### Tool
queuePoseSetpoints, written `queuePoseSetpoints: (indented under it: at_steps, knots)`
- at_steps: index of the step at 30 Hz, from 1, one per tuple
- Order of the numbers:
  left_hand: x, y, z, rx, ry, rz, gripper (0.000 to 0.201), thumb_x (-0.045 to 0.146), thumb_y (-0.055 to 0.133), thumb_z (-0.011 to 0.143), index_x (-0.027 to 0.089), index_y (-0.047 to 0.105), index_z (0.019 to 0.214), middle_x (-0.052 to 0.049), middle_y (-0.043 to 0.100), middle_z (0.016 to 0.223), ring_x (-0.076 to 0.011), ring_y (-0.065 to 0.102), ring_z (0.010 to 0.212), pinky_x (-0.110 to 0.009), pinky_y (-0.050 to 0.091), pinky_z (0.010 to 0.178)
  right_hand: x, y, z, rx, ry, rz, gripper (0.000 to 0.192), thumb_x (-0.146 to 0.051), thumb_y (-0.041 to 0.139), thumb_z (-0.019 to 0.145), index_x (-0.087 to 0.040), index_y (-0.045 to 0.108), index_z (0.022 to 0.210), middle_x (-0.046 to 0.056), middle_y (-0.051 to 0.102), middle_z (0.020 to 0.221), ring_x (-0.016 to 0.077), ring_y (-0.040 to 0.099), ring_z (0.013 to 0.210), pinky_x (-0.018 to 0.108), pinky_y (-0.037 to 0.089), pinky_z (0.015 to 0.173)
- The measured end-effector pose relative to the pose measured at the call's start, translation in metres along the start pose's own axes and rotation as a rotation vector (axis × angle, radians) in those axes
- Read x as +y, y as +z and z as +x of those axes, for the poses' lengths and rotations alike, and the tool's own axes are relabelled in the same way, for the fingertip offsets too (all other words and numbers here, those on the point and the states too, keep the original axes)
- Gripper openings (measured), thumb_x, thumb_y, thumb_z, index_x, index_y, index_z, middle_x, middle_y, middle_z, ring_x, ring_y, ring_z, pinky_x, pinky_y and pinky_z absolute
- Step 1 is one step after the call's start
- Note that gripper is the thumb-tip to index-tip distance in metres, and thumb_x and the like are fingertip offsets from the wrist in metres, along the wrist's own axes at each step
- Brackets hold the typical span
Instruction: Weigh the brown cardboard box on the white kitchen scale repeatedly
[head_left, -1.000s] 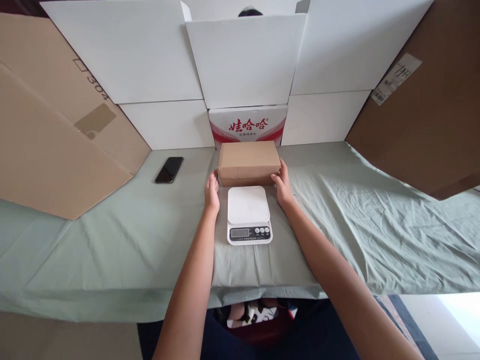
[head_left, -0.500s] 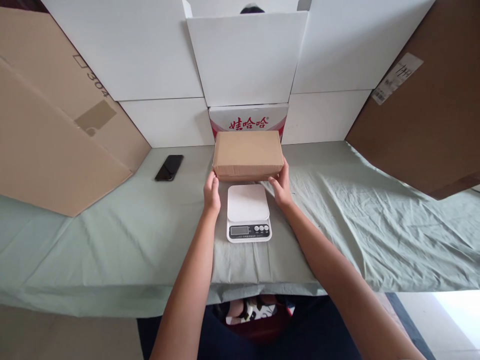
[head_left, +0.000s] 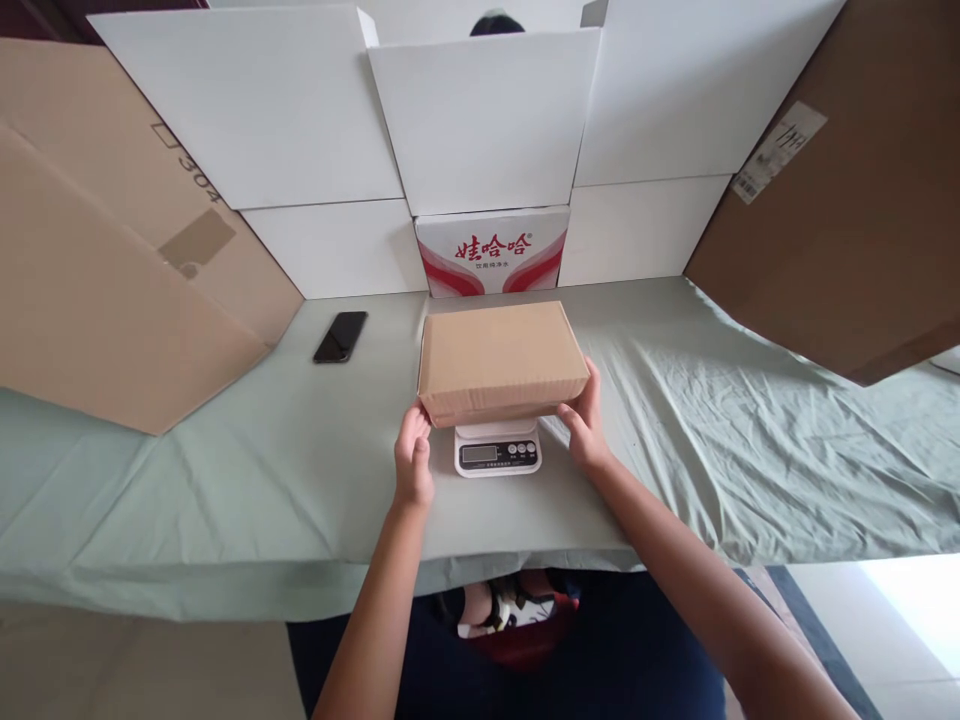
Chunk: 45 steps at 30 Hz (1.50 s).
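Note:
A closed brown cardboard box (head_left: 501, 350) is between my two hands, over the white kitchen scale (head_left: 498, 458). My left hand (head_left: 413, 455) grips the box's near left corner, thumb toward me. At the near right corner, my right hand (head_left: 587, 425) holds it with the thumb on the front face and the fingers along the side. The box hides the scale's weighing plate, so I cannot tell whether it touches the plate. The scale's display and several round buttons show below the box; no digits are readable.
On the left of the green tablecloth (head_left: 300, 480) lies a black phone (head_left: 340, 337). White panels (head_left: 480, 120) and a red-and-white carton (head_left: 491, 252) stand behind. Large cardboard sheets rise on the left (head_left: 135, 260) and right (head_left: 832, 220).
Both hands have brought the cardboard box nearer to me, from behind the scale to over its plate. More of the red-and-white carton now shows. The view has shifted slightly.

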<state>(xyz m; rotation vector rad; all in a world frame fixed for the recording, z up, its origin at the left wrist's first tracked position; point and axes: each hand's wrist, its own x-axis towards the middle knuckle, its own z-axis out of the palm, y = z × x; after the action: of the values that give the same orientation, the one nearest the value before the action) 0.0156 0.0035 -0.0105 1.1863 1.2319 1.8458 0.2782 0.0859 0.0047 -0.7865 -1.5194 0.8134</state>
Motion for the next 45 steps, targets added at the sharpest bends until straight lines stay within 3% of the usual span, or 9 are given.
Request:
queuePoseSetpoints:
  at_steps: [8,14,17,20,23,26,31,37,45]
  knots:
    - [0.002,0.002,-0.006,0.021,-0.004,0.004,0.092,0.085,0.058,0.083,0.021,0.061,0.149,-0.023,0.063,0.151,-0.0414,0.058,0.144,-0.056,0.046,0.12,0.0,0.0,-0.009,-0.002,0.027,0.007,0.077,-0.066,0.061,0.091,-0.04,0.032,0.158,0.008,0.041,0.16,0.0397,0.042,0.15,0.066,0.038,0.123]
    - [0.009,0.003,-0.003,0.016,0.068,-0.054,0.081,0.075,0.056,0.093,0.026,0.054,0.157,-0.018,0.051,0.166,-0.0358,0.045,0.156,-0.05,0.039,0.127,-0.005,-0.005,-0.005,0.158,-0.016,-0.009,0.072,-0.066,0.058,0.092,-0.04,0.037,0.156,0.008,0.051,0.153,0.0385,0.05,0.145,0.064,0.042,0.121]
    - [0.007,0.002,-0.004,0.019,0.025,-0.037,0.086,0.08,0.055,0.09,0.023,0.058,0.154,-0.019,0.056,0.161,-0.0376,0.049,0.154,-0.052,0.042,0.125,-0.008,-0.006,-0.006,0.07,0.031,-0.006,0.07,-0.066,0.056,0.093,-0.038,0.041,0.156,0.008,0.051,0.158,0.0385,0.049,0.148,0.063,0.042,0.122]
    - [0.004,0.002,-0.001,-0.012,-0.027,-0.02,0.092,0.085,0.055,0.086,0.018,0.063,0.149,-0.023,0.062,0.154,-0.0401,0.053,0.149,-0.053,0.044,0.123,-0.01,-0.004,0.002,0.018,0.051,0.009,0.074,-0.066,0.059,0.092,-0.035,0.042,0.157,0.008,0.046,0.166,0.0391,0.041,0.155,0.063,0.035,0.129]
    - [0.007,0.007,0.021,-0.036,-0.008,-0.042,0.09,0.083,0.055,0.088,0.018,0.063,0.149,-0.022,0.061,0.156,-0.0384,0.053,0.15,-0.051,0.045,0.123,-0.008,0.0,0.027,0.027,0.034,0.025,0.08,-0.063,0.059,0.093,-0.034,0.034,0.162,0.006,0.037,0.173,0.0372,0.035,0.16,0.061,0.03,0.133]
    - [0.007,0.019,0.063,-0.055,0.029,-0.044,0.08,0.079,0.054,0.092,0.022,0.063,0.148,-0.017,0.059,0.159,-0.0337,0.051,0.152,-0.045,0.042,0.125,0.003,0.007,0.065,0.005,-0.021,0.034,0.086,-0.061,0.057,0.092,-0.035,0.022,0.166,0.004,0.032,0.176,0.0342,0.03,0.164,0.059,0.027,0.135]
    - [-0.024,0.039,0.126,-0.005,-0.017,-0.04,0.08,0.083,0.06,0.086,0.023,0.067,0.139,-0.015,0.065,0.152,-0.0293,0.054,0.15,-0.04,0.041,0.125,0.042,0.023,0.107,-0.016,-0.052,0.016,0.095,-0.06,0.058,0.089,-0.035,0.012,0.168,0.003,0.025,0.179,0.0326,0.03,0.164,0.059,0.024,0.137]
    - [-0.059,0.043,0.135,0.081,-0.12,-0.11,0.072,0.083,0.063,0.084,0.026,0.071,0.128,-0.013,0.069,0.147,-0.0279,0.059,0.145,-0.039,0.046,0.12,0.063,0.024,0.104,-0.016,-0.001,-0.018,0.088,-0.05,0.063,0.086,-0.033,0.025,0.164,0.004,0.027,0.177,0.0331,0.024,0.165,0.059,0.018,0.138]
    - [-0.058,0.044,0.137,0.063,-0.148,-0.102,0.082,0.086,0.058,0.084,0.021,0.069,0.134,-0.018,0.065,0.152,-0.0315,0.057,0.148,-0.043,0.045,0.122,0.058,0.024,0.105,0.0,0.082,0.054,0.082,-0.049,0.06,0.087,-0.031,0.027,0.16,0.009,0.041,0.167,0.034,0.044,0.153,0.059,0.029,0.133]
